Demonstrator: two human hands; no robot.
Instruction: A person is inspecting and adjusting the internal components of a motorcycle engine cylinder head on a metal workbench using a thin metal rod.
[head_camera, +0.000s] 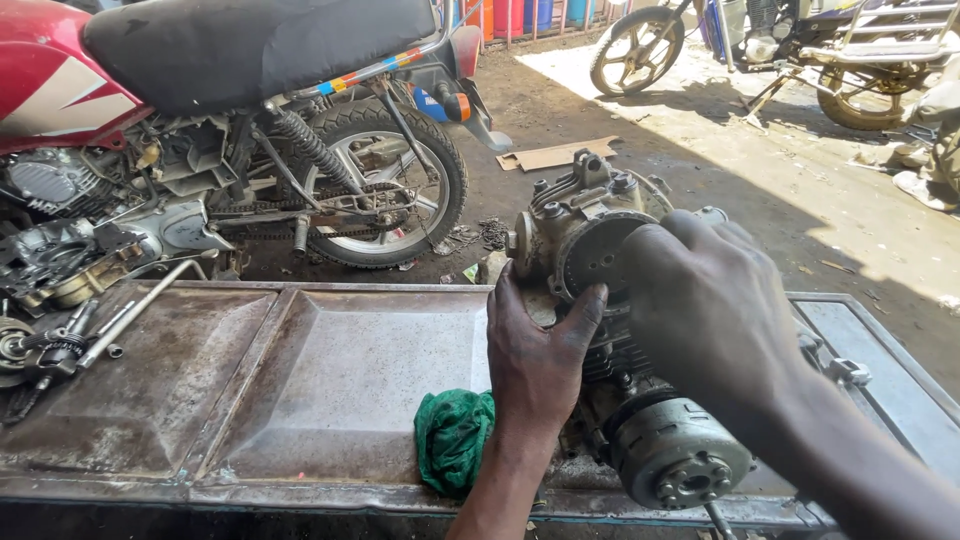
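We had the motorcycle engine (610, 330) standing on end at the right of the dented metal worktop (300, 390), cylinder head uppermost. Left hand (535, 355) clasped the head's left flank, thumb hooked over the rim of the round side opening (600, 255). Right hand (705, 310) lay cupped over the right of that opening, fingers curled; whether it held any part we could not tell. Green rag (455, 440) lay bunched just beside the left wrist.

Judgement: work at the cylinder-head opening was under way, engine steadied by both hands. The next move would call for a firm left grip and fine right fingertip work.
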